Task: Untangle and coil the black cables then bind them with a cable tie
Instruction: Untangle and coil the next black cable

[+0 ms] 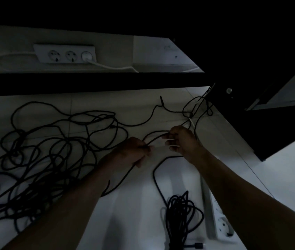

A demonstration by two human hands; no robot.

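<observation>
Near the floor's middle, the left hand [132, 150] and right hand [181, 141] each pinch one black cable [156, 138] strung left-right between them, its tangle [53, 150] sprawling toward the left edge, nearer the left hand.

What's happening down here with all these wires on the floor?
A person is sorting black cables on a pale floor. The left hand and right hand each grip the same cable strand between them, and the right hand also holds a white cable tie. A big tangle still sprawls to the left, while one coil already lies gathered near a white power strip. It is too dim to tell whether that coil is tied.
</observation>
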